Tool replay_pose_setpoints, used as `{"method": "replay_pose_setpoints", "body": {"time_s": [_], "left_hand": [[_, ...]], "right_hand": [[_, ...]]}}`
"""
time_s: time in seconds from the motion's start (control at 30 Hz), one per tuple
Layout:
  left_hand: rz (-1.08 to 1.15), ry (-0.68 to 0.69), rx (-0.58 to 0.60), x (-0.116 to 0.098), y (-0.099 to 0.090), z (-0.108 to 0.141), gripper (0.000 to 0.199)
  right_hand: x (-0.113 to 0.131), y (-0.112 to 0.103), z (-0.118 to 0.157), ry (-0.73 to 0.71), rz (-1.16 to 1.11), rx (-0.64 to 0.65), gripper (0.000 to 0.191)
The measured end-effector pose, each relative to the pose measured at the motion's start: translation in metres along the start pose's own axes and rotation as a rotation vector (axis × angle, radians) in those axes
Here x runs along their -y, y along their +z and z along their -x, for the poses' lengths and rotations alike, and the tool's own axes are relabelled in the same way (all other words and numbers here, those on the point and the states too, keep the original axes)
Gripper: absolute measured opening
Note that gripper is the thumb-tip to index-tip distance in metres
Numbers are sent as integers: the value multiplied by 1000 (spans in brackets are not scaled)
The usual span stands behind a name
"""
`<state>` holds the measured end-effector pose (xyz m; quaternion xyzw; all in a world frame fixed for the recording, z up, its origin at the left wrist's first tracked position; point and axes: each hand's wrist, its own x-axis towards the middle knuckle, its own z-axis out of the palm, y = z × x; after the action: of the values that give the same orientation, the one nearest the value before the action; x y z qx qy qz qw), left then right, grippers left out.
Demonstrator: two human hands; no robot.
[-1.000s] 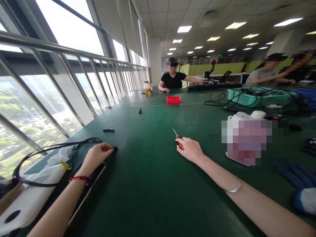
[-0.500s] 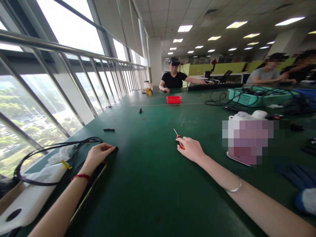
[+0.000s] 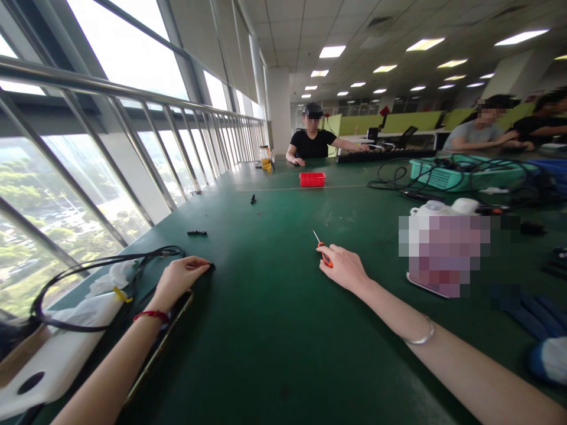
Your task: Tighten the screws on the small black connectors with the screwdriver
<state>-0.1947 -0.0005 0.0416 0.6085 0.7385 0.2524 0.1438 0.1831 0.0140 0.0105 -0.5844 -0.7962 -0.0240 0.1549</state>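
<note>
Fingers and thumb of my left hand pinch a small black piece close to the green tabletop; its kind is too small to make out. My right hand is wrapped around the orange-and-black handle of a screwdriver, whose thin metal shaft points forward and slightly left. That hand rests low over the table, well apart from the left one. Beyond my left hand lies a short black strip, and another small black part lies farther off. A dark phone-like slab lies partly hidden under my left forearm.
Black cables and a white plastic piece lie at left. A red tray sits ahead, before a seated person. At right are a blurred-out container, a green basket with cables and a blue glove.
Almost nothing differs. The view has shifted very slightly; my left hand still pinches the small black piece and my right hand still holds the screwdriver.
</note>
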Motion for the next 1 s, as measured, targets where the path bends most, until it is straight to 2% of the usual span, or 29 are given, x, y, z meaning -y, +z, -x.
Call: {"method": "replay_pose_setpoints", "body": {"time_s": [0.13,0.27,0.47,0.57,0.63,0.7,0.83,1.0], "left_hand": [[-22,176,7,-12,13,5,33],[-21,338,62,-45,37,13,29],[154,561,184,-114,96,24,20],[188,608,198,-137,119,25,18],[207,623,174,-144,127,25,18],[233,637,153,-144,130,26,17],[253,651,153,-140,128,28,18],[232,638,154,-141,127,29,17]], "right_hand": [[0,0,0,3,-14,14,38],[-1,1,1,36,-82,-58,35],[-2,3,1,80,-403,-347,25],[-2,-3,5,54,-625,-499,19],[-1,-11,11,17,-693,-585,17],[-1,-20,19,-16,-688,-618,17],[0,-32,32,-11,-625,-553,20],[8,-39,31,7,-614,-596,22]]}}
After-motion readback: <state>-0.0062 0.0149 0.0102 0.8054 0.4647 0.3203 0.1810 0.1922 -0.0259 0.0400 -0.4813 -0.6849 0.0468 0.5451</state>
